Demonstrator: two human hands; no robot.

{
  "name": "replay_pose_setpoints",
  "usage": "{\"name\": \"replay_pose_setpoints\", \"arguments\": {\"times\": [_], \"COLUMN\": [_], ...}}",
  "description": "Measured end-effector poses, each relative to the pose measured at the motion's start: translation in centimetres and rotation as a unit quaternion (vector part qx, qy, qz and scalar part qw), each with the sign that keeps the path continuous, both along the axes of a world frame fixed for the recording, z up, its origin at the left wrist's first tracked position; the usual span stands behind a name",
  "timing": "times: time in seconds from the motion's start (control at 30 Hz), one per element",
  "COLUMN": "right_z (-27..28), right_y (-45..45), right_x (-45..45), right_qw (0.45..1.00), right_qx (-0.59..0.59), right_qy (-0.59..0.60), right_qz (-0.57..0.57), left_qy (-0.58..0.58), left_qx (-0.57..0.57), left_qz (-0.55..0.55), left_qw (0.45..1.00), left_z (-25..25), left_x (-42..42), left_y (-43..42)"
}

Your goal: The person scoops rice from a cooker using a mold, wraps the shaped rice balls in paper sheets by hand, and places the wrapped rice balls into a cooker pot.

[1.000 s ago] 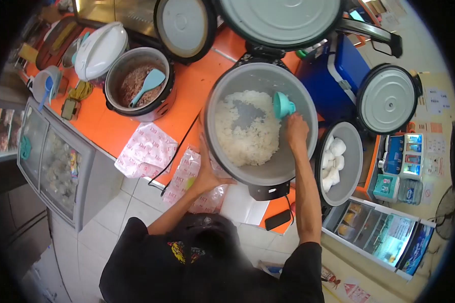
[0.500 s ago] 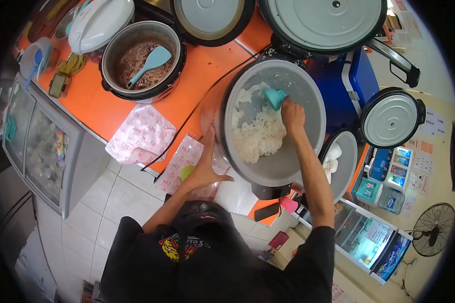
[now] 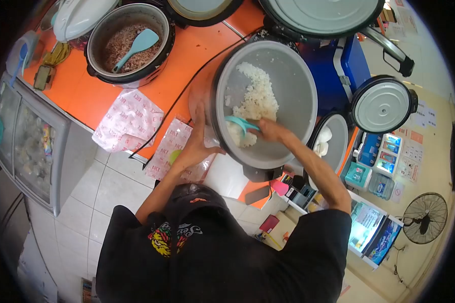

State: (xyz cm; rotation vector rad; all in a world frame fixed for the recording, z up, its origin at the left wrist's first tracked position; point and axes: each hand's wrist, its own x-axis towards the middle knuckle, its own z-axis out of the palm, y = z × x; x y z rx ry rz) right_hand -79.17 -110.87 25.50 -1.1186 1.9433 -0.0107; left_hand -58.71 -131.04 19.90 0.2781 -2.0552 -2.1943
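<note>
My right hand (image 3: pixel 274 130) is closed on the handle of a teal scoop (image 3: pixel 240 122), whose head is at the near left wall inside the large cooker pot (image 3: pixel 296 118). White rice (image 3: pixel 258 93) lies along the left part of that pot, partly hidden by the scoop. The pot leans toward me. My left hand (image 3: pixel 196 146) rests against the pot's outer left side, fingers spread and thumb stretched out, holding nothing. Beneath it are pink-printed wrapping sheets (image 3: pixel 167 151) on the orange table (image 3: pixel 179 76).
A smaller pot (image 3: pixel 93 53) of brown rice with a light blue spatula (image 3: pixel 139 45) stands at the upper left. Lids, a blue cooler (image 3: pixel 354 65) and a pot with white bundles (image 3: pixel 338 146) are around the large pot. A phone (image 3: pixel 258 195) lies near the front edge.
The scoop in my right hand has moved from the pot's upper right to its near left. The rice has shifted and the pot is more tilted. My left hand stays at its side.
</note>
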Motion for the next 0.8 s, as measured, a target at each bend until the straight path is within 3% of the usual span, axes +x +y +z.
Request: {"name": "replay_pose_setpoints", "arguments": {"times": [0.03,0.13,0.2,0.33,0.43,0.47,0.57,0.67,0.77,0.8], "right_z": [0.6,4.2,6.9,3.5,6.3,7.7,12.5,9.4,11.2,10.2], "right_y": [0.7,0.3,-2.2,-6.7,-7.6,-6.9,-7.8,-6.8,-6.4,-6.3], "right_x": [0.6,2.6,1.9,4.0,7.4,8.4,10.3,10.9,11.4,11.1], "right_qw": [0.999,0.995,0.995,0.966,0.972,0.971,0.971,0.967,0.965,0.969], "right_qx": [-0.036,-0.049,-0.004,0.092,0.038,0.017,0.108,0.049,0.075,0.031], "right_qy": [-0.026,0.079,0.094,0.238,0.232,0.237,0.206,0.233,0.223,0.214], "right_qz": [-0.029,-0.035,-0.038,-0.036,0.007,-0.027,-0.060,-0.086,-0.115,-0.120], "left_qy": [0.002,0.007,0.024,0.005,0.012,0.000,0.021,0.004,0.002,0.007], "left_qx": [-0.003,-0.004,-0.004,0.011,-0.006,-0.001,-0.006,0.027,0.015,0.005], "left_qz": [0.002,0.016,0.022,0.016,0.015,0.017,0.027,0.024,0.021,0.025], "left_qw": [1.000,1.000,0.999,1.000,1.000,1.000,0.999,0.999,1.000,1.000], "left_z": [0.0,0.0,0.3,0.1,0.8,1.3,0.3,0.3,0.4,0.4], "left_x": [-0.2,-0.4,-0.8,-0.9,-0.8,-0.7,-0.7,-0.6,-0.7,-0.6], "left_y": [-0.2,-0.3,-0.6,-0.4,-0.8,-0.9,-0.5,-0.3,-0.5,-0.4]}}
